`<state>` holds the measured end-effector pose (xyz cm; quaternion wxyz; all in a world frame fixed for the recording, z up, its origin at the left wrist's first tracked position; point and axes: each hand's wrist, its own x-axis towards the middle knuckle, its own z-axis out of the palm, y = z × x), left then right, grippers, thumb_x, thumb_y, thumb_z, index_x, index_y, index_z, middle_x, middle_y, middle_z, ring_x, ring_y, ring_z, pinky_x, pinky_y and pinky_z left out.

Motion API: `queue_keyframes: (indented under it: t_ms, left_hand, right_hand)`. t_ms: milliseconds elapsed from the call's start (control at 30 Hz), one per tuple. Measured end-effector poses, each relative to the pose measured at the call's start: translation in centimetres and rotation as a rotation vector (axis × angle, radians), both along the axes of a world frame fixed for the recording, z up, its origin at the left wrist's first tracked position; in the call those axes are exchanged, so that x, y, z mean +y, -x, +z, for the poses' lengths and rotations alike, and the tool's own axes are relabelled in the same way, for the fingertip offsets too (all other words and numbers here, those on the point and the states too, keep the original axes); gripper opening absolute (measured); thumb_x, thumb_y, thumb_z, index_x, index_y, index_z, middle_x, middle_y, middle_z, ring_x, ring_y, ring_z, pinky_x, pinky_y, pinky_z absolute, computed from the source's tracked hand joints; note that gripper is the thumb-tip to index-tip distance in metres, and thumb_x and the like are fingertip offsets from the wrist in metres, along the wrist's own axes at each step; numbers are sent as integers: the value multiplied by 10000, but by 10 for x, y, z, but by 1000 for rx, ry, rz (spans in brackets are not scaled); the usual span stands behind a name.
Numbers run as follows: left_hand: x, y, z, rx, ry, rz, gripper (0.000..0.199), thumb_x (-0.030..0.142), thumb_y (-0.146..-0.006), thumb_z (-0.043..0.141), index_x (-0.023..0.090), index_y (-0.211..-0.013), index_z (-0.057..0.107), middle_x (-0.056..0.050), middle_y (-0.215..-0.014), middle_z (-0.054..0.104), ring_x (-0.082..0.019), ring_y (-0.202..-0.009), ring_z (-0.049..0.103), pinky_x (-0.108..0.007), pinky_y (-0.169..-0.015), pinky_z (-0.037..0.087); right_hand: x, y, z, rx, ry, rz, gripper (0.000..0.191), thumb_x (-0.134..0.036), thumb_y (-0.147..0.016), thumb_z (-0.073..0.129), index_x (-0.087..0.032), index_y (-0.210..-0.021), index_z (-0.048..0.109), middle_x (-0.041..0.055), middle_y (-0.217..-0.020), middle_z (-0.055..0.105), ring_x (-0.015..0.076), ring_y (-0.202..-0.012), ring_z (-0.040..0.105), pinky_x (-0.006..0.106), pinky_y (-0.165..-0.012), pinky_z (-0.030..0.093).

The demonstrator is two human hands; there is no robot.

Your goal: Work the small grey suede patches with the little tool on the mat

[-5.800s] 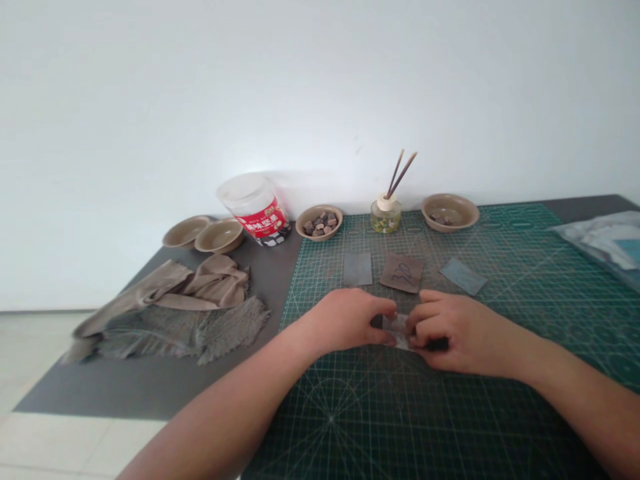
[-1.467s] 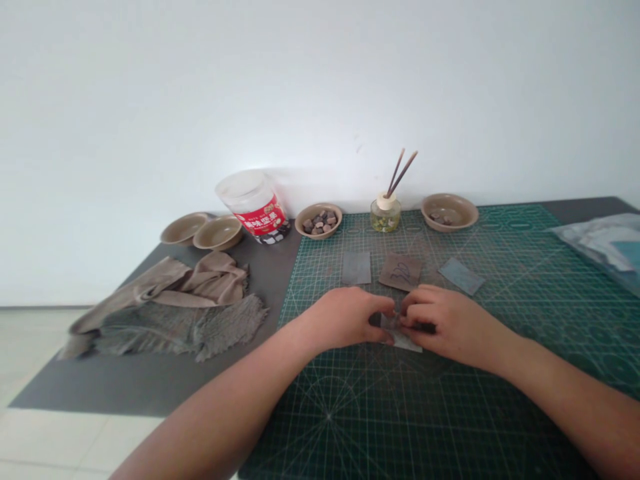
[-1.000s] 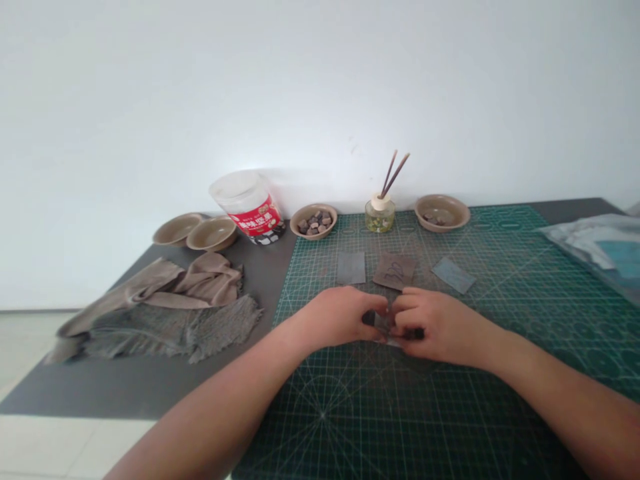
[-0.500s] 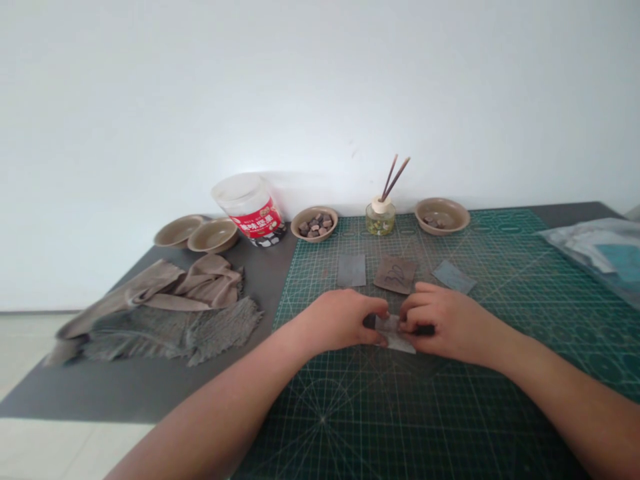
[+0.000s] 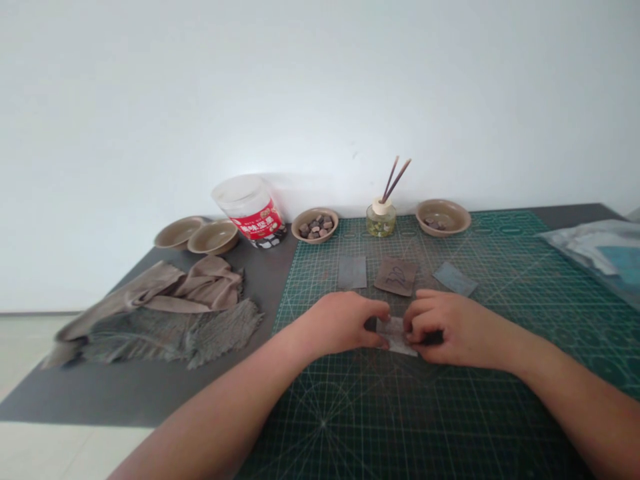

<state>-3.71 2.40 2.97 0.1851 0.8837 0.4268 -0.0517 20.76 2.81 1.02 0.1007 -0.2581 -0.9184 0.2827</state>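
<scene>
A small pale grey sheet (image 5: 393, 332) lies on the green cutting mat (image 5: 370, 427). My left hand (image 5: 353, 321) grips its left side, thumb at the lower edge and a finger at the upper edge. My right hand (image 5: 440, 327) is closed at the sheet's right part, fingers curled; whatever it pinches is too hidden to name. Just beyond the hands lie a grey square (image 5: 353, 272), a brown square marked with a number (image 5: 395, 276) and a tilted blue-grey piece (image 5: 455, 279).
Along the wall stand two bowls (image 5: 213, 238), a red-labelled tub (image 5: 253, 212), a bowl of stones (image 5: 315, 226), a reed diffuser (image 5: 381, 219) and a bowl with few stones (image 5: 443, 218). Cloths (image 5: 170, 313) lie left, a plastic bag (image 5: 600, 250) right.
My right hand has shifted slightly to the right along the sheet, and more of the sheet's middle shows. My left hand is nearly unmoved.
</scene>
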Motion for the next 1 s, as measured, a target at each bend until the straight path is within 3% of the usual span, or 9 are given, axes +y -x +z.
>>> queue_keyframes:
  t_ms: [200,333,500,633,767,867,1000]
  left_hand:
    - [0,-2,4,18,18,11,362,574,-807,704,347,-1087,678,10,-908,753,-242,-831,689,-291,-602,364]
    - [-1,-3,5,19,40,30,360,569,-812,705,339,-1088,685,0,-928,760,-245,-854,700,-290,-629,392]
    - [-1,-2,3,13,31,32,381,577,-810,703,348,-1114,683,-3,-939,757,-254,-875,707,-298,-625,384]
    - [-1,-1,3,21,31,27,375,579,-815,696,345,-1109,687,-4,-914,752,-245,-845,694,-291,-606,358]
    - [-1,-2,4,10,35,21,359,562,-819,702,345,-1103,674,6,-940,756,-248,-851,695,-288,-606,349]
    - [-1,-2,4,0,37,24,353,555,-820,707,342,-1099,673,9,-932,755,-240,-848,690,-285,-606,347]
    - [0,-2,5,4,59,25,361,547,-813,718,335,-1102,679,14,-901,745,-217,-808,679,-281,-595,339]
  right_hand:
    - [-2,4,-3,-27,-137,-102,64,-192,-839,722,-221,-784,710,12,-919,723,195,-884,587,341,-777,424]
    - [-3,3,-2,12,-99,-38,79,-167,-824,729,-227,-776,708,-4,-905,722,178,-871,602,340,-832,431]
    - [-2,5,-1,-19,-110,-97,80,-162,-797,746,-225,-767,707,-4,-901,724,186,-879,593,329,-783,428]
    - [-4,6,-2,22,-95,-39,93,-141,-800,732,-227,-778,701,-19,-912,726,172,-890,599,344,-886,423]
    - [-4,5,-2,2,-127,-87,80,-150,-795,741,-224,-789,712,-2,-901,723,187,-871,585,330,-769,424]
    - [-5,6,-2,27,-128,-37,76,-158,-820,729,-224,-789,705,0,-904,722,181,-874,589,329,-785,428]
    - [-2,9,-7,39,-142,-115,64,-200,-844,728,-214,-790,696,18,-933,719,187,-878,586,333,-795,434]
